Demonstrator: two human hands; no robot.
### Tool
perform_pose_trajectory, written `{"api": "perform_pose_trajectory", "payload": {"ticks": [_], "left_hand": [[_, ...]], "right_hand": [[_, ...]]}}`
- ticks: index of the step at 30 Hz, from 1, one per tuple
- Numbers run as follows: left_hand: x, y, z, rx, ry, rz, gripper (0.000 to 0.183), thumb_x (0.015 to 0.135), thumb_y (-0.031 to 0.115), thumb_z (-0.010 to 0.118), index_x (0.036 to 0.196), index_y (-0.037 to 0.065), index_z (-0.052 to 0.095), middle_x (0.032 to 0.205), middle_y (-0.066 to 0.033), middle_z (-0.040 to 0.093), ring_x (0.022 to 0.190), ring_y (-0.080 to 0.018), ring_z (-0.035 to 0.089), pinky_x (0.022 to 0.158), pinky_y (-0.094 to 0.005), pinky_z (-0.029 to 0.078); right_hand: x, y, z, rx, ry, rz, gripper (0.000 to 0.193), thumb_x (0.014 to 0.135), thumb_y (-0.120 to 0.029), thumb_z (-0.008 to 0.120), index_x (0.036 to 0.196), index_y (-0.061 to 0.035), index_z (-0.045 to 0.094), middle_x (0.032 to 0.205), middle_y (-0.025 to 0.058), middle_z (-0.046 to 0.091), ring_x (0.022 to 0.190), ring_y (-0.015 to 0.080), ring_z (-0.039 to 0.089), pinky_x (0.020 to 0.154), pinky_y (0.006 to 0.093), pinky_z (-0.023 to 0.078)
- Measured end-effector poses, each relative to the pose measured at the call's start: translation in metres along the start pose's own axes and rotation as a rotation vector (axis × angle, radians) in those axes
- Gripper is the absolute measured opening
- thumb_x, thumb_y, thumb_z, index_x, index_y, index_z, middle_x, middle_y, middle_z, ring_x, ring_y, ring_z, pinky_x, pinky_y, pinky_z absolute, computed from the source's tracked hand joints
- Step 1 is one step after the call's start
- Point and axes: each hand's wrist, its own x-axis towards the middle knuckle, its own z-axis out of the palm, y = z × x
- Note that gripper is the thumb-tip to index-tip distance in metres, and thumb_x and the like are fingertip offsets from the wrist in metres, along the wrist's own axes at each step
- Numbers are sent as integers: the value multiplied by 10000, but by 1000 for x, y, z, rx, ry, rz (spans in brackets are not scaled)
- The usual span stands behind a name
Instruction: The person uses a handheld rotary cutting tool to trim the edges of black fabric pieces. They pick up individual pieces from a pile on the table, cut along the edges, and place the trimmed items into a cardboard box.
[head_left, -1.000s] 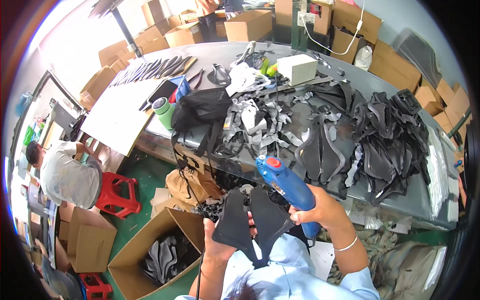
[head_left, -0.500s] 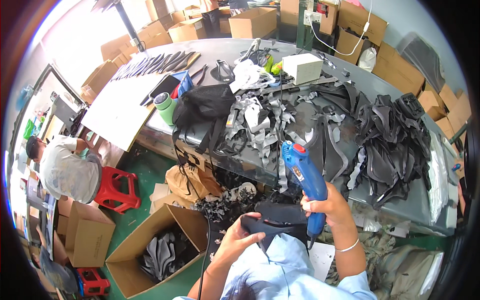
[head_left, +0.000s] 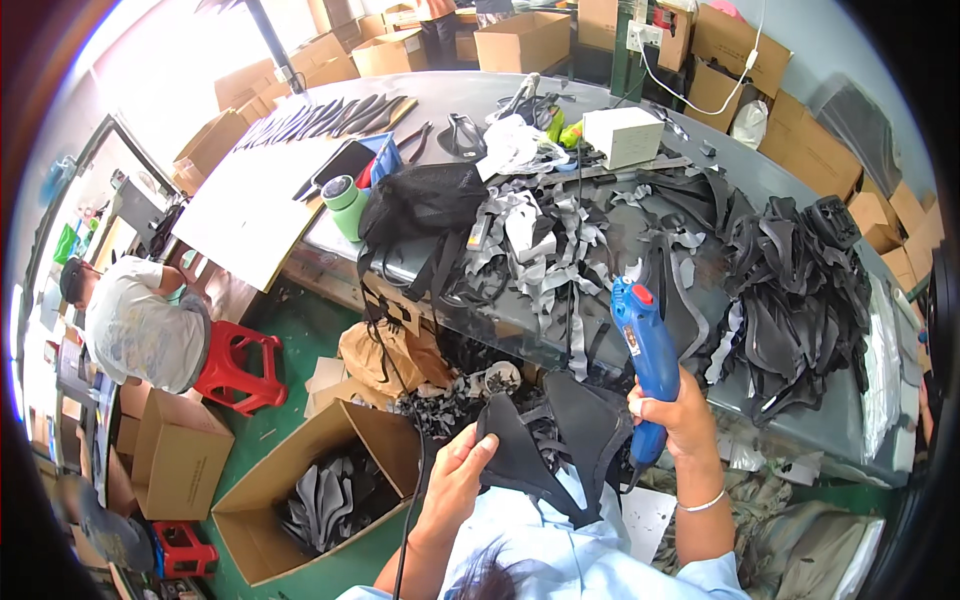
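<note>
In my right hand [head_left: 680,415] is a blue corded power tool [head_left: 648,355] with a red button near its upper end; my fingers wrap round its body. My left hand [head_left: 458,478] pinches one edge of a soft black V-shaped piece [head_left: 515,445] at chest height. Its two broad wings stand up, with a slit between them, and its narrow end points down at my light blue shirt. The right wing comes close to the tool; whether they touch I cannot tell. On the table beyond lies a heap of similar black pieces [head_left: 790,300].
Grey offcuts [head_left: 535,250] litter the table [head_left: 470,310]. A black bag [head_left: 420,205], green bottle [head_left: 345,207] and white box [head_left: 622,138] stand there. An open carton [head_left: 255,540] with black pieces sits lower left. A person [head_left: 145,320] sits on a red stool [head_left: 243,372] at left.
The black piece has turned from lying flat to standing with its wings up. My left hand has shifted slightly left and changed its grip. The power tool has moved right and down.
</note>
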Motion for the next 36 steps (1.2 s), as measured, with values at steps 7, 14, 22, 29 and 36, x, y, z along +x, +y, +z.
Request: {"api": "perform_pose_trajectory", "payload": {"ticks": [7,14,22,29,36], "left_hand": [[2,-3,7,-304,92,-41,251,919,106,482,1132,-13,542,1024,-83,625,924,-152,600,807,-273,475],[9,14,16,-452,140,39,383,857,170,516,1184,-14,439,1089,-184,588,998,-270,597,882,-382,484],[-3,19,15,-107,-38,-142,327,848,46,517,1162,-27,459,1028,-142,604,978,-218,601,866,-347,491],[0,12,0,175,63,2,298,830,23,635,1111,-21,547,998,-50,616,914,-96,571,832,-226,446],[1,5,-4,838,298,437,114,848,76,637,940,8,646,809,-63,627,703,-99,577,605,-232,450]], "right_hand": [[3,7,8,-72,27,-17,377,682,-118,751,961,-17,520,743,28,554,627,126,563,603,264,475],[-32,25,25,-405,56,-234,596,665,-298,843,1032,-4,476,830,65,633,752,125,620,699,269,495],[-6,5,37,-978,147,-478,537,653,-262,804,1011,-9,494,804,208,629,716,369,639,635,411,499],[-13,2,35,-799,75,-305,436,652,-153,753,987,-24,505,743,156,632,675,287,660,637,350,501],[-25,4,30,-492,88,-268,365,629,-69,730,921,-32,514,686,24,568,612,90,527,613,261,458]]}}
